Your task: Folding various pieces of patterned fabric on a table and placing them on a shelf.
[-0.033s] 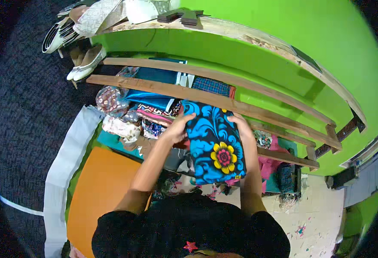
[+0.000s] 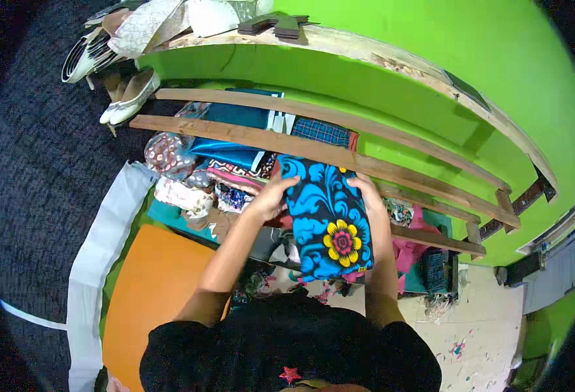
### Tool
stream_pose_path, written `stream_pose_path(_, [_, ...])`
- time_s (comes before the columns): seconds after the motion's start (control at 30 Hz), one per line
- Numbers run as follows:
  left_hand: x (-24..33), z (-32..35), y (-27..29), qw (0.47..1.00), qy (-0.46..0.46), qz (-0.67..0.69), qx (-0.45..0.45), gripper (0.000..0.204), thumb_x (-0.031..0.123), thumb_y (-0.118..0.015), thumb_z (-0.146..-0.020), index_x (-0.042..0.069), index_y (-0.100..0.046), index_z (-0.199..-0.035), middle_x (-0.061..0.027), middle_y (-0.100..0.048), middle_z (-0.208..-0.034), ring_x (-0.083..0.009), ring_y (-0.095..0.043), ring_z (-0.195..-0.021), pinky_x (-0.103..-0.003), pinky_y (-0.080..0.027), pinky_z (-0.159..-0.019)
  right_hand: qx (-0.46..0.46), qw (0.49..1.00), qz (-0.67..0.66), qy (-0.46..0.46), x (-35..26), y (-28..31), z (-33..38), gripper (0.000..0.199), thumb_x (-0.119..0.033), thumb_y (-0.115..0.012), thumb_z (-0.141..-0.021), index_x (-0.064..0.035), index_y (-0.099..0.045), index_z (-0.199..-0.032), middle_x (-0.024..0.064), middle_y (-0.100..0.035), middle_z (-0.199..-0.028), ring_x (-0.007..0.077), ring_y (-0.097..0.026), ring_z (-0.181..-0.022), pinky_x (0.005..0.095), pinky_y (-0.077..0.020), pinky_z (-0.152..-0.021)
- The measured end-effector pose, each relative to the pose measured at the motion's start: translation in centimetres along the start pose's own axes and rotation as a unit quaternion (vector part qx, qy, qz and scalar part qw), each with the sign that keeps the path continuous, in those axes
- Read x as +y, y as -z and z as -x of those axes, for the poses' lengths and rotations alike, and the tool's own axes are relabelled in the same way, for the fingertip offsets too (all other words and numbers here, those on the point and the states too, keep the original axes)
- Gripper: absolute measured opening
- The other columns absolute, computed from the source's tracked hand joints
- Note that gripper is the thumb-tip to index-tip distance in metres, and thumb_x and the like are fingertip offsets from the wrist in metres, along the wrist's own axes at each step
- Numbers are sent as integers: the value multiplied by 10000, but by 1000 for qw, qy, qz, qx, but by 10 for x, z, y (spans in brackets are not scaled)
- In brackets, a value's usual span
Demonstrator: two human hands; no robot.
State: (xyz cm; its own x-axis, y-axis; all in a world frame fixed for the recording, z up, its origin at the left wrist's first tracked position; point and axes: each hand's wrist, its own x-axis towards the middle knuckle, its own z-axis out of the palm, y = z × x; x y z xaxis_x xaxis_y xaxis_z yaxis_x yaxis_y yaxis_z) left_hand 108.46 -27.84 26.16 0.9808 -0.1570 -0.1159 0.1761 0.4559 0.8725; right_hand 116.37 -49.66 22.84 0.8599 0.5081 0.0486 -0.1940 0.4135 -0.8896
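Between my two hands is a folded cloth (image 2: 323, 212), black with blue swirls and a yellow flower that has a pink centre. My left hand (image 2: 273, 198) grips its left edge, the thumb lying over the top face. On the opposite side my right hand (image 2: 369, 196) clasps the right edge, thumb also on top. The fingers of both hands are partly hidden under the cloth. Below and beyond it lie stacked folded fabrics, among them a shiny blue one (image 2: 225, 149), a pink one (image 2: 238, 179) and a white floral bundle (image 2: 181, 195).
Two long wooden slats (image 2: 248, 136) cross just beyond the cloth. Above them a rough wooden shelf (image 2: 392, 55) runs along the green wall, and pale shoes (image 2: 132, 95) stand at its left end. An orange panel (image 2: 157, 294) is at lower left. Scraps lie on the tiled floor (image 2: 483, 313).
The folded cloth has shifted very slightly down and to the right at its near end. Both hands keep the same grip.
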Motion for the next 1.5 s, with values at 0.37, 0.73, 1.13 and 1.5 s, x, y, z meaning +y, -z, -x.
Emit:
stream_pose_path(0.37, [12, -19, 0, 752, -207, -615, 114, 456, 374, -581, -722, -79, -528, -719, -265, -489, -999, -390, -430, -998, -387, -347, -853, 50, 992, -57, -105, -15, 3, 4, 482, -64, -576, -697, -57, -431, -1157, 90, -583, -940, 189, -582, -793, 306, -486, -687])
stream_pose_path(0.73, [-22, -51, 66, 598, -389, -690, -120, 515, 478, -540, -691, -13, -582, -839, -199, -514, -940, -378, -413, -1035, -472, -217, -969, 59, 979, -9, -193, 18, 35, 17, 450, -155, -609, -700, -53, -460, -1113, 85, -599, -854, 199, -592, -714, 315, -493, -649])
stream_pose_path(1.13, [-14, -36, 58, 589, -361, -709, -144, 465, 496, -576, -631, 77, -642, -821, -225, -531, -888, -389, -421, -997, -493, -237, -923, 59, 972, 16, -225, -6, 52, -75, 439, -191, -620, -696, -51, -479, -1087, 90, -593, -880, 191, -589, -728, 324, -490, -650])
stream_pose_path(1.5, [-22, -53, 47, 572, -408, -691, -171, 412, 459, -591, -607, 122, -645, -839, -185, -491, -1037, -392, -365, -1087, -495, -247, -950, 135, 976, 141, -93, 7, 113, -149, 508, -304, -649, -670, -63, -487, -1087, 99, -537, -1031, 204, -547, -875, 350, -435, -774])
